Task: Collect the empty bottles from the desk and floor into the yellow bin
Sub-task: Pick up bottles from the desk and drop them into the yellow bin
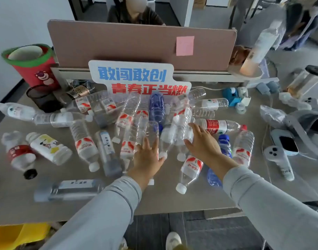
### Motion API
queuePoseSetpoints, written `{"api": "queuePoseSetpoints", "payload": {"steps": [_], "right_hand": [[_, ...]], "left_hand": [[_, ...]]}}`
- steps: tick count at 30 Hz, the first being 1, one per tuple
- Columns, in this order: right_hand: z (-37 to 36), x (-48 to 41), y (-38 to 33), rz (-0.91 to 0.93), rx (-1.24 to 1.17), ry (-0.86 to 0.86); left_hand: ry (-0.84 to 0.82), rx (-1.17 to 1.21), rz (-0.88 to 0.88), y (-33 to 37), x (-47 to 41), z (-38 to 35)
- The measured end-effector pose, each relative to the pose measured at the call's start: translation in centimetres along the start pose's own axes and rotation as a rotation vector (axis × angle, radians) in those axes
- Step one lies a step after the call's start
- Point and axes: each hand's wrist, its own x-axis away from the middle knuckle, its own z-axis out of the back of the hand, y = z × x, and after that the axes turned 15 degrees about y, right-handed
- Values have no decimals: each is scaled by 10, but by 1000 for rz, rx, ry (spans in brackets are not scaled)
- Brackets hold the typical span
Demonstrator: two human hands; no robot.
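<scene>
A heap of empty clear plastic bottles, most with red-and-white labels, lies scattered across the grey desk (19, 195), along with a dark blue ribbed bottle (156, 107) near the back and a white bottle with a yellow cartoon label (50, 147) to the left. The left hand (145, 159) rests with fingers spread against the base of a clear bottle with no label (149, 134) in the middle of the pile; its grip is flat and splayed, not yet wrapped round. The right hand (203, 143) cups a second clear bottle (183, 127) just beside it, with fingers curved along its side and the thumb underneath, so the hold looks partial rather than firm.

This looks like the gathering step, with nearly the whole heap still on the desk. The yellow plastic bin (16, 235) sits on the floor below the desk's near left corner, well apart from both hands. The next move likely calls for closing each hand round its bottle, lifting clear of the neighbours, which could roll, and swinging down and left to the bin.
</scene>
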Motion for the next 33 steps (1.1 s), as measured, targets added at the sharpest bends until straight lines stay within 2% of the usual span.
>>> {"api": "queuePoseSetpoints", "payload": {"steps": [2,4,9,13,18,22,25,28,33], "right_hand": [[-3,-1,0,-28,-11,23],[-9,-1,-2,-45,-7,18],[-22,-14,-12,-138,-13,47],[-36,-31,-22,-289,-50,36],[-53,-46,-31,-407,-138,20],[-59,-48,-33,-424,-198,140],[-58,-45,-39,-340,-247,300],[-63,-32,-55,-155,-327,431],[-83,20,-121,161,-491,513]], "left_hand": [[-24,-23,51,0,2,-3],[20,-31,40,-2,4,-15],[49,49,54,1,3,-22],[190,105,34,-12,6,4],[449,214,-26,-48,-5,30],[535,203,-103,-70,-14,42],[634,149,-171,-92,-16,47],[671,130,-137,-119,-5,53],[833,62,-65,-180,61,59]]}}
